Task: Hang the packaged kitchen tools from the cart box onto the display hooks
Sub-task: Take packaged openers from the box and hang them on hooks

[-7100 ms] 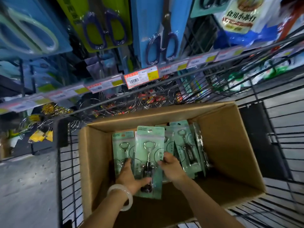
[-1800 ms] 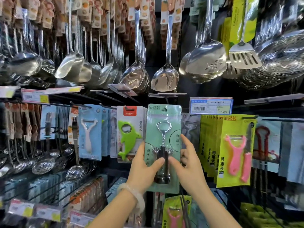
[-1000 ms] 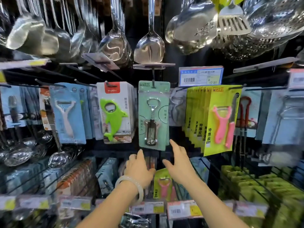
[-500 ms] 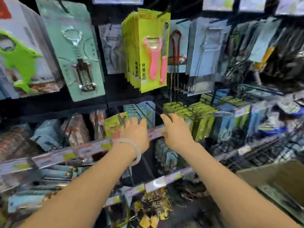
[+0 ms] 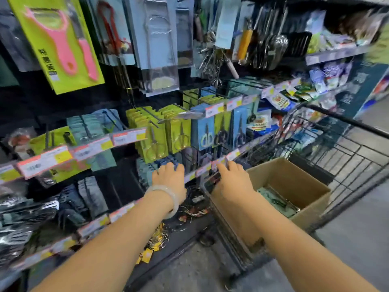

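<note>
In the lower middle of the frame, two bare forearms are stretched forward, and nothing is held in either hand. The left hand [image 5: 168, 180] is seen from the back with its fingers extended loosely toward the lower display rail, and a pale bangle [image 5: 168, 197] is worn at its wrist. The right hand [image 5: 233, 182] is likewise empty, its fingers straight and spread, placed over the near left edge of the cardboard box [image 5: 294, 186]. The box is set inside a black wire cart [image 5: 347, 148] at the right of the frame. Inside the box, at its bottom, the green packaged tools [image 5: 277, 202] are seen lying flat; their details are blurred. Across the left and centre of the frame, display hooks [image 5: 151, 114] are loaded with carded goods. A yellow-green card with a pink peeler [image 5: 61, 43] is hung at the upper left. Rows of yellow and blue scissor packs [image 5: 183, 133] are shown in the middle, just above the hands. Price tags [image 5: 84, 148] are lined along the rails in front of the hooks. Whisks and metal utensils [image 5: 221, 60] are hung at the upper centre right, and much of that area is smeared by motion.
</note>
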Action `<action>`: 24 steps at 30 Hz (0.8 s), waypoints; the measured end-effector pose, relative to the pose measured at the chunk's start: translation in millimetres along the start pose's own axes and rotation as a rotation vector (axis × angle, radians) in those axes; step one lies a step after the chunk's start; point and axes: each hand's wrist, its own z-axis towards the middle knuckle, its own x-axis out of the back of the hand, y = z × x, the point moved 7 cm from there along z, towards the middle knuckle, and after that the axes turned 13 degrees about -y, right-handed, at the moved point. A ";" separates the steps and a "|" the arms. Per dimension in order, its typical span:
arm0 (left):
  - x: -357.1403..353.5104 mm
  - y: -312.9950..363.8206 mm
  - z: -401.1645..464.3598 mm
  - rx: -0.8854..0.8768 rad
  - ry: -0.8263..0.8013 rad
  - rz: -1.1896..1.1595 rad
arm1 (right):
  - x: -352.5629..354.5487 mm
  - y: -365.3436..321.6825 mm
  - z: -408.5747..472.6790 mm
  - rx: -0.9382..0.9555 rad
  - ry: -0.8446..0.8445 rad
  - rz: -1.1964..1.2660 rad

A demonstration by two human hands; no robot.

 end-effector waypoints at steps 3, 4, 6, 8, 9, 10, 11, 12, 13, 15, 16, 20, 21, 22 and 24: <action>-20.5 52.7 3.1 -0.036 -0.069 0.013 | -18.0 55.0 -18.1 -0.055 -0.062 0.009; -27.4 69.3 4.3 -0.047 -0.090 0.020 | -25.2 73.2 -22.7 -0.075 -0.074 0.012; -40.6 100.2 6.9 -0.068 -0.125 0.030 | -39.2 106.6 -31.2 -0.110 -0.093 0.031; -51.9 125.6 11.3 -0.088 -0.154 0.027 | -50.4 134.6 -37.0 -0.134 -0.104 0.042; -56.3 136.1 14.1 -0.094 -0.166 0.027 | -53.8 146.6 -39.2 -0.145 -0.109 0.044; -59.5 145.3 17.2 -0.097 -0.177 0.027 | -56.7 157.8 -40.2 -0.153 -0.108 0.046; -62.1 153.3 20.7 -0.098 -0.187 0.031 | -58.9 167.8 -40.1 -0.160 -0.103 0.050; -63.8 160.3 24.6 -0.099 -0.193 0.037 | -60.7 176.6 -38.9 -0.167 -0.097 0.056; -64.9 166.4 29.0 -0.100 -0.197 0.043 | -62.6 184.3 -37.1 -0.174 -0.097 0.063; -66.0 176.8 39.5 -0.104 -0.206 0.057 | -67.1 197.0 -31.1 -0.192 -0.109 0.083; -66.1 181.8 45.7 -0.107 -0.210 0.067 | -69.5 202.8 -27.4 -0.203 -0.118 0.091; -65.6 204.4 76.8 -0.139 -0.220 0.104 | -78.1 228.9 -8.7 -0.244 -0.153 0.106; -66.1 210.9 86.0 -0.151 -0.221 0.108 | -79.1 236.7 -3.2 -0.258 -0.159 0.106; -66.6 217.6 95.6 -0.164 -0.221 0.107 | -80.1 244.9 2.0 -0.277 -0.166 0.108; -66.8 231.0 115.1 -0.187 -0.230 0.103 | -80.5 261.9 13.1 -0.316 -0.195 0.117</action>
